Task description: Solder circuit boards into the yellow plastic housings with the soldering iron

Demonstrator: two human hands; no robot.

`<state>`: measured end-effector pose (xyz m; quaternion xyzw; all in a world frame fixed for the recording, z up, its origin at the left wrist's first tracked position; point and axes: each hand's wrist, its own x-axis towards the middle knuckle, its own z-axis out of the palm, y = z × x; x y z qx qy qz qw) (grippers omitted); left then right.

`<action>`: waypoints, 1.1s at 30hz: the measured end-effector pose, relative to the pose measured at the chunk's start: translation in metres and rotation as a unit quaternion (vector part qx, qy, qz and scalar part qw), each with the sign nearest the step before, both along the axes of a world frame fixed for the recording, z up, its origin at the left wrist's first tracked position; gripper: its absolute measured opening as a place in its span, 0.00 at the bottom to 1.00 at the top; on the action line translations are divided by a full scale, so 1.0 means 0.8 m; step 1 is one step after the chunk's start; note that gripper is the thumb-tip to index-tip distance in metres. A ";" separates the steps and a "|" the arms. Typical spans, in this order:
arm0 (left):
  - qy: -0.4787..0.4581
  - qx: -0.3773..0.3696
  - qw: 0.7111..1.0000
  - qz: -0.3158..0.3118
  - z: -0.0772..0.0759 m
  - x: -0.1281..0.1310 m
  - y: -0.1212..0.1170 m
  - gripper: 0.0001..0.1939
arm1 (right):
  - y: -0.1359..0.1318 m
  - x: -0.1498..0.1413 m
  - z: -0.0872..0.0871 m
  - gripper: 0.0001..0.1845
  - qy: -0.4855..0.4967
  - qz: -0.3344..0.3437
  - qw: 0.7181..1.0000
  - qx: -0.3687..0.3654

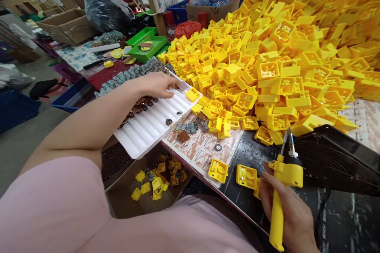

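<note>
My right hand (292, 209) is wrapped round a yellow soldering gun (278, 205), its metal tip pointing up and away. Beside those fingers lie a yellow plastic housing (247, 176) and part of another one, partly hidden. A further open housing (218, 170) sits to the left. Stretched across a white ribbed foam tray (148, 128), my left hand (162, 85) hovers by its far end, fingers bent down and thumb apart. Nothing shows between them. A small yellow housing (193, 95) rests at the tray's right corner, and dark small parts (168, 121) lie on its edge.
A large heap of yellow housings (267, 59) fills the back right. Grey parts (130, 73) lie behind the tray, near green trays (148, 47). A black fan-like case (338, 158) stands right. Below the table edge, a cardboard box (142, 207) holds housings. Two people sit further back.
</note>
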<state>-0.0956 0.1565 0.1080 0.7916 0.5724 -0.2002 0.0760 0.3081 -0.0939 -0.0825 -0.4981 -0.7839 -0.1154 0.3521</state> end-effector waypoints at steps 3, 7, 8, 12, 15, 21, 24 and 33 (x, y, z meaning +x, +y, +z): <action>0.041 0.105 0.993 -0.029 -0.026 -0.001 0.042 0.46 | 0.001 0.001 0.001 0.19 -0.008 0.002 1.000 0.003; 0.064 0.053 0.994 -0.071 -0.058 -0.019 0.088 0.42 | -0.001 0.007 -0.005 0.26 -0.006 0.012 1.000 -0.011; 0.063 0.060 0.993 -0.078 -0.062 -0.024 0.094 0.41 | -0.001 0.008 -0.006 0.27 -0.003 0.013 1.000 -0.015; 0.040 0.080 0.990 -0.108 -0.062 -0.040 0.101 0.34 | -0.001 0.005 -0.003 0.23 -0.001 0.010 1.000 -0.011; 0.043 0.085 0.991 -0.094 -0.058 -0.045 0.104 0.32 | 0.000 0.000 0.003 0.20 0.000 0.007 1.000 -0.012; 0.039 0.123 0.990 -0.063 -0.067 -0.047 0.114 0.33 | -0.002 -0.004 0.012 0.22 -0.003 -0.014 1.000 -0.003; -0.014 0.148 0.987 -0.067 -0.077 -0.051 0.110 0.34 | -0.003 -0.003 0.013 0.24 -0.003 -0.016 1.000 -0.016; -0.437 0.294 0.846 0.087 -0.062 -0.067 0.107 0.55 | -0.002 -0.001 0.008 0.21 0.007 -0.001 1.000 -0.009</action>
